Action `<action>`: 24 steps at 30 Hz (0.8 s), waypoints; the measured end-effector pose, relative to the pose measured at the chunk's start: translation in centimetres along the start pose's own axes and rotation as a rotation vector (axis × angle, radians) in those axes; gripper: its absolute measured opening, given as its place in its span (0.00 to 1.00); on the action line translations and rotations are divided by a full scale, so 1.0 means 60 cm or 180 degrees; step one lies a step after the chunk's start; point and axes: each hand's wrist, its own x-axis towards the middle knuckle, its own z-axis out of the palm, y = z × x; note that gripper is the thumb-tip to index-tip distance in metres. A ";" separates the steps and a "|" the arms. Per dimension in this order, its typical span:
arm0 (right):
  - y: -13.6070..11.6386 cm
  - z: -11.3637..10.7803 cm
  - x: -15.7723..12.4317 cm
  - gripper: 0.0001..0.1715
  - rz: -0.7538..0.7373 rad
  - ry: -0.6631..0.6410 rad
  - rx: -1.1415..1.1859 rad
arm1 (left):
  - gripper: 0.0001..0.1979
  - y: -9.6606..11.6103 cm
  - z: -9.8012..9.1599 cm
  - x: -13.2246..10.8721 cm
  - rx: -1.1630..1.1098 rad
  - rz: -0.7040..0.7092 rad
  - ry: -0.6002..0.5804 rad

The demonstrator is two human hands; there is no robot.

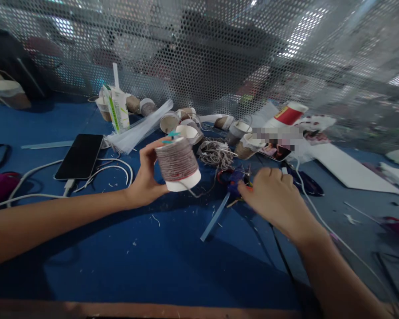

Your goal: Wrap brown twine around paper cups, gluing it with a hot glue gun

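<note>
My left hand (pixel 148 175) is closed around a white paper cup (pixel 182 179), tilted and wrapped in grey-brown yarn (pixel 177 160). Turquoise bits (pixel 171 136) stick out at its upper end, and a loose strand trails right from the wrapped part. My right hand (pixel 274 201) is curled down over a dark blue glue gun (pixel 234 180) with orange parts, its thumb against it. The fingertips are hidden behind the hand. From the gun a translucent glue stick (pixel 214 218) points toward me. A tangled heap of yarn (pixel 216 152) lies just beyond the cup.
Several yarn-wrapped cups (pixel 169 122) lie along a perforated metal screen (pixel 186 53). Left of them are a bundle of glue sticks (pixel 141 128), a small carton (pixel 117 110) and a phone (pixel 80 156) on a cable. A white cable (pixel 310 199) and a white board (pixel 355 170) are at right.
</note>
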 end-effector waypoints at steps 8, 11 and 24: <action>0.046 -0.004 -0.075 0.29 0.0150 0.0300 -0.0445 | 0.43 -0.004 0.000 -0.008 0.0096 -0.0604 -0.0370; 0.044 -0.010 -0.079 0.32 -0.0203 0.0051 -0.0336 | 0.46 -0.005 -0.002 -0.007 0.0239 -0.0661 -0.0467; 0.004 -0.003 -0.038 0.16 0.0305 -0.0962 -0.0120 | 0.40 -0.002 0.001 -0.005 -0.0079 -0.0990 -0.1264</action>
